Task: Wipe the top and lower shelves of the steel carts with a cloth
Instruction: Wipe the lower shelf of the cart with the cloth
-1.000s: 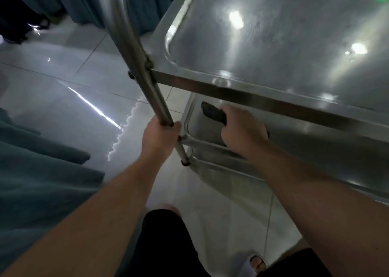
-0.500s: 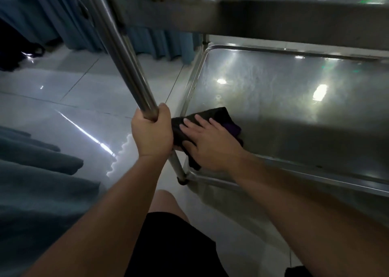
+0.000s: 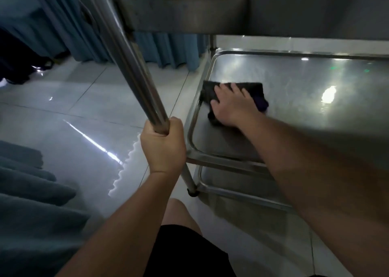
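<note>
Tiled floor (image 3: 80, 99), one cloth (image 3: 235, 91), two shelves (image 3: 315, 91)

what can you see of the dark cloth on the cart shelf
The cloth is dark, nearly black, with a purplish patch at its right end, and looks like soft folded fabric. It lies flat on the lower shelf of the steel cart, near the shelf's left rim and under the top shelf. The right hand presses on it with straight, spread fingers, covering its near part. Its left edge is blurred, so any fringe or seam there cannot be told.
</note>
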{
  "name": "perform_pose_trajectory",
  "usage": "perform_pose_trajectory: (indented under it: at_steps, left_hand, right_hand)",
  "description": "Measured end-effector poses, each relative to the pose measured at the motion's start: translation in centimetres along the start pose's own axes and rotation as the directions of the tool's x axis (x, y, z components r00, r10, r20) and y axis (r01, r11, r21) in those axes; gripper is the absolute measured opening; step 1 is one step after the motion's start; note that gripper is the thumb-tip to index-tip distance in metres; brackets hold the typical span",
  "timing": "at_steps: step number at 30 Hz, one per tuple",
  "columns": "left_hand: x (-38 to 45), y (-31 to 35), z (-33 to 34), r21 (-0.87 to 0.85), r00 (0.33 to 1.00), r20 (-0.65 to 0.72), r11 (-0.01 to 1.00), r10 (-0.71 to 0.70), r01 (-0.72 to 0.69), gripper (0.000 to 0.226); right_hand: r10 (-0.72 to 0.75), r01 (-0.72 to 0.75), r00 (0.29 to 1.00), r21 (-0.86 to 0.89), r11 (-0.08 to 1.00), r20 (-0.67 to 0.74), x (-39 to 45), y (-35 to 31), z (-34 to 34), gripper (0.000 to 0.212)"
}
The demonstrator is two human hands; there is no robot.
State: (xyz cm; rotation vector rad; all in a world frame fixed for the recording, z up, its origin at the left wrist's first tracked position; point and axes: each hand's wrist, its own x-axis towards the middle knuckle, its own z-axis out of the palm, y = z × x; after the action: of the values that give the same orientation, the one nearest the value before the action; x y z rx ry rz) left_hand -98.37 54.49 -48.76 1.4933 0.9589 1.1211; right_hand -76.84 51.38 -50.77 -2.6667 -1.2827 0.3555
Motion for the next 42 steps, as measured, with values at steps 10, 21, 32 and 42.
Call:
perform_pose_trajectory:
  at_steps: [10,21,32,42]
  left_hand:
    - [0.0,0.1,0.6,0.008,0.998,-0.062,1.0,0.018,-0.017,0.027]
    - [0.0,-0.4,0.2,-0.026,0.998,-0.05,0.999,0.041,-0.043,0.03]
    - [0.1,-0.5,0.4,0.001,0.998,-0.048,0.999,0.045,-0.045,0.031]
    - [-0.3,0.3,0.5,0.006,0.998,-0.066,1.0,-0.01,0.011,0.026]
  right_hand:
    - [-0.449,0.448,0.893,0.035,0.893,0.027,-7.7,-0.1,1.5,0.067]
    - [-0.032,0.032,0.999,0.022,0.999,-0.014,7.6,1.8,-1.7,0.064]
    - [-0.131,0.141,0.985,0.077,0.987,-0.115,4.1,0.0,-0.5,0.06]
    - [-0.278,0.28,0.96,0.105,0.954,-0.031,-9.3,-3.0,2.9,0.056]
